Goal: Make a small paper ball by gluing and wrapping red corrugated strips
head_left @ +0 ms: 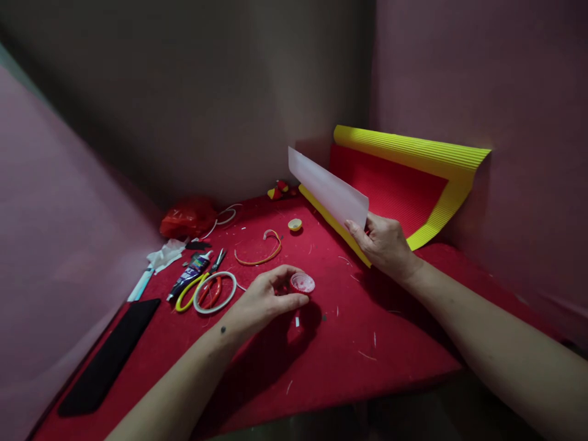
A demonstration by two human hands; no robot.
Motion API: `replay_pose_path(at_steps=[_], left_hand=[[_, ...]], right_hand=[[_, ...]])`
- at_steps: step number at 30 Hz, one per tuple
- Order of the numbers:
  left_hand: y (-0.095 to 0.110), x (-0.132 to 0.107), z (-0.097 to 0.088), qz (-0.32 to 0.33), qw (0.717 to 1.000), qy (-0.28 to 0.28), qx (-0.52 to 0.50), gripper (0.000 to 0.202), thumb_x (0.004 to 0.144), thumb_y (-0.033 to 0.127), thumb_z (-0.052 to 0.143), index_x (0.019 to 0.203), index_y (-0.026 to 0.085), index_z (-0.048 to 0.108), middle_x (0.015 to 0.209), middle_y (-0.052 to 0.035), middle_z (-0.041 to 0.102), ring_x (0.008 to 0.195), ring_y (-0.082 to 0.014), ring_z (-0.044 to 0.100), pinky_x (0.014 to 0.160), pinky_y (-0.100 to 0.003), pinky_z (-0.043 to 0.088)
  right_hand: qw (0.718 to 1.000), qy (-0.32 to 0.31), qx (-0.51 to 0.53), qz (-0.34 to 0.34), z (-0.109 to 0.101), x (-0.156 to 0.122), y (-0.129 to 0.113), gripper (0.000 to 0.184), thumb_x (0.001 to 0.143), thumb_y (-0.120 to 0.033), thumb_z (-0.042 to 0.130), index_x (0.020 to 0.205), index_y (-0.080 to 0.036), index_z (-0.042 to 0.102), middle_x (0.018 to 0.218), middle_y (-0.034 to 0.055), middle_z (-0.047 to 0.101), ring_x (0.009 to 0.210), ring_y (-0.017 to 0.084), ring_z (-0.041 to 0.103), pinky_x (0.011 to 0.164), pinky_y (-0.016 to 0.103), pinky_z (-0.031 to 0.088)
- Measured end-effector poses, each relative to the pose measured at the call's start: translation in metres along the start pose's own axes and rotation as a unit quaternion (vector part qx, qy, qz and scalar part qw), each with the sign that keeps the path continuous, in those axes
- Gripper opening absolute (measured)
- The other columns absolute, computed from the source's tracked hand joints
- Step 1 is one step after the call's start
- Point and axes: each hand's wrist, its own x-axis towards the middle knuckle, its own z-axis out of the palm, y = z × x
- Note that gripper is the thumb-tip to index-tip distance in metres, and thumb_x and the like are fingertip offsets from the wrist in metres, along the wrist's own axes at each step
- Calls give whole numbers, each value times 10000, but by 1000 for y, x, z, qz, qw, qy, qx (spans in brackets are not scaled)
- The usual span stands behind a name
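Between the thumb and fingers of my left hand [271, 294] is a small red cup [302, 283], its pale, whitish inside facing up. My right hand [388, 245] pinches the near end of a white sheet [328, 187], which is held tilted above the table. Behind that sheet lie corrugated sheets, one red [386, 184] and one yellow [413, 147] with its far edge curled over. A small yellow cup [294, 225] rests on the red cloth beyond my left hand. Near it lies a curved orange strip [261, 260].
To the left are yellow-and-red-handled scissors [202, 288], a white ring [215, 294], a glue tube [190, 274], a black flat piece [110, 355] and a red plastic bag [188, 217]. Small red and yellow pieces [278, 190] lie at the back. Scraps dot the red cloth [340, 380]. Walls enclose the table.
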Motion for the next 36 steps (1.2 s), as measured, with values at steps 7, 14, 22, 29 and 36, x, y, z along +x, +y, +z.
replay_pose_path(at_steps=[7, 14, 22, 29, 36], left_hand=[[1, 1, 1, -23, 998, -16, -58, 333, 689, 293, 735, 985, 185, 628, 909, -15, 625, 812, -153, 569, 753, -285, 424], [-1, 3, 1, -27, 995, -15, -91, 379, 649, 251, 741, 1001, 193, 614, 944, -24, 644, 854, -170, 584, 784, -298, 436], [-7, 2, 0, -5, 996, 8, -87, 371, 671, 237, 741, 1013, 199, 602, 949, -10, 624, 845, -146, 567, 769, -272, 429], [-6, -6, -6, 39, 997, 44, -41, 370, 704, 280, 747, 1040, 214, 607, 999, -18, 633, 935, -176, 567, 845, -293, 421], [-8, -17, -18, 75, 993, 93, -25, 388, 712, 305, 738, 1063, 210, 603, 1011, -25, 639, 964, -190, 565, 877, -311, 420]], right_hand=[[1000, -11, 5, 3, -2, 1, -1, 288, 874, -339, 467, 647, -174, 530, 529, 6, 473, 459, 113, 374, 494, 278, 275], [1000, -9, 7, 3, -1, 0, -1, 295, 874, -344, 461, 632, -182, 507, 526, 1, 468, 462, 112, 377, 492, 277, 265], [1000, -16, -1, -26, -1, -1, -2, 288, 872, -339, 495, 638, -175, 528, 529, 4, 490, 454, 113, 373, 478, 278, 261], [997, -65, 13, -24, 2, -4, -4, 291, 827, -366, 595, 971, -120, 659, 702, 57, 661, 566, 156, 565, 560, 276, 409], [994, -93, -58, -20, 7, -8, -4, 284, 882, -347, 497, 874, -117, 663, 695, 92, 673, 586, 190, 590, 543, 292, 353]])
